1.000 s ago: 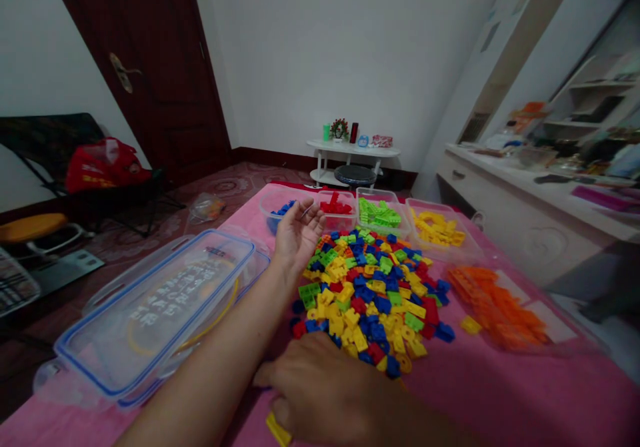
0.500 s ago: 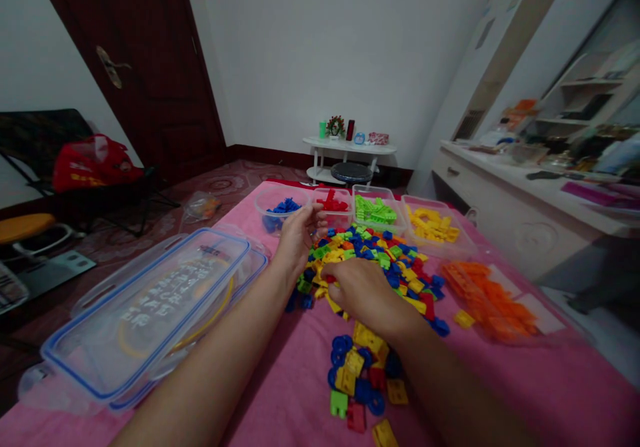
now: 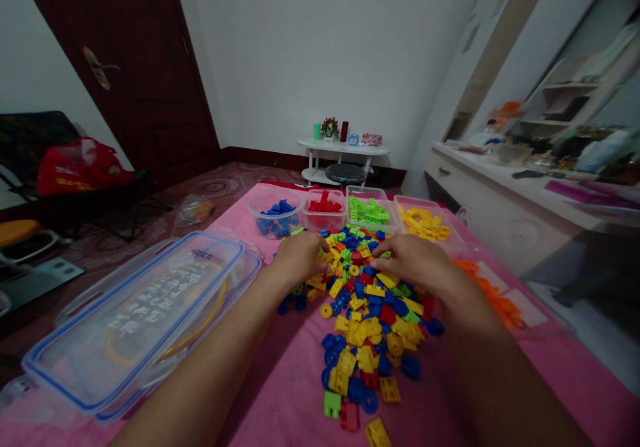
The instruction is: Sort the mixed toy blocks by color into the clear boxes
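the mixed heap of red, blue, yellow and green plastic building pieces (image 3: 367, 293) lies mid-frame, down toward the lower centre, on the pink cloth-covered table (image 3: 285, 367). the left hand (image 3: 301, 257) rests at the heap's upper-left edge, its fingers curled inward; the right hand (image 3: 417, 261) reaches in at the upper right, fingers loosely bent with the thumb apart. whether either pinches a piece i cannot tell. set on opposite sides, the hands seem placed to reach the same loose pieces.

behind the heap, a round clear tub of blue pieces (image 3: 257, 200), a squarish clear tub of red pieces (image 3: 324, 222), a clear tub of green pieces (image 3: 393, 215) and a clear tub of yellow pieces (image 3: 453, 225) stand in a row, their walls apparently keeping each colour separate. orange pieces (image 3: 505, 303) sit partly behind the right forearm.

the plastic looks smooth and hard, cut into blocks, studs and little wheels; the cloth looks soft, faintly wrinkled. at left lies a long, rounded-corner transparent box with blue edging (image 3: 145, 320).
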`<state>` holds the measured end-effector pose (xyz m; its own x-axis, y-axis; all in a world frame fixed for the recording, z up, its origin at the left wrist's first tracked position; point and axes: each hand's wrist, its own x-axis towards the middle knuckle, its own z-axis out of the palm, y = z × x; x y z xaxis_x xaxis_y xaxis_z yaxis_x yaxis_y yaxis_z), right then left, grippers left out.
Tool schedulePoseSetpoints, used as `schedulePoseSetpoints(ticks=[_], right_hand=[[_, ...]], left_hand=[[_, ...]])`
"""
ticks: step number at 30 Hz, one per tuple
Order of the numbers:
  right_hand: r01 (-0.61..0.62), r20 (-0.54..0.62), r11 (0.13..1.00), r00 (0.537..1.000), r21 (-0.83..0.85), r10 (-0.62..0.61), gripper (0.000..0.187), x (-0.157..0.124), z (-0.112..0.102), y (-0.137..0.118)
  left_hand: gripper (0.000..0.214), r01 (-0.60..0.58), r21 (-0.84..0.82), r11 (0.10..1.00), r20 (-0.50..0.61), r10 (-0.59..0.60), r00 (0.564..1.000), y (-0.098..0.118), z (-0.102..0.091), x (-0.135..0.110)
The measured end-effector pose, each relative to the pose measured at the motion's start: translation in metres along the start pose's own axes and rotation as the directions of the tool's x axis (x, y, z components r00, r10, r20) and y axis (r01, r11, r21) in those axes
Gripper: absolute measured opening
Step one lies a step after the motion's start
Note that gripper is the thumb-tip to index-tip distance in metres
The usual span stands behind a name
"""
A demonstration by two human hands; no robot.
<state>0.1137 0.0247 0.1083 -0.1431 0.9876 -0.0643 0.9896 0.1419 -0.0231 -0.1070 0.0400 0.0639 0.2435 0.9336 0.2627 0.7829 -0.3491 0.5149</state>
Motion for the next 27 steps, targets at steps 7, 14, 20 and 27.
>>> schedulePoseSetpoints(ticks=[7,14,20,27], right_hand=[[-0.069,-0.021,0.998,0.997,-0.010,0.069,0.018,0.004,0.003,-0.004],[-0.010,-0.002,0.999,1.000,-0.045,0.010,0.011,0.004,0.010,-0.008],[-0.022,-0.045,1.000,0.999,0.006,0.022,0.018,0.003,0.003,-0.009],[-0.042,0.015,0.999,0.999,0.015,0.041,0.017,0.001,0.000,0.001]], left_hand=[[0.027,0.056,-0.036,0.998,-0.008,-0.057,0.998,-0.003,0.003,-0.001],[0.020,0.003,-0.181,0.983,-0.090,-0.020,0.996,-0.009,0.004,0.003],[0.021,-0.097,-0.111,0.989,0.054,0.104,0.993,0.000,0.008,0.001],[0.010,-0.070,0.062,0.996,0.089,0.065,0.994,0.016,0.016,-0.008]])
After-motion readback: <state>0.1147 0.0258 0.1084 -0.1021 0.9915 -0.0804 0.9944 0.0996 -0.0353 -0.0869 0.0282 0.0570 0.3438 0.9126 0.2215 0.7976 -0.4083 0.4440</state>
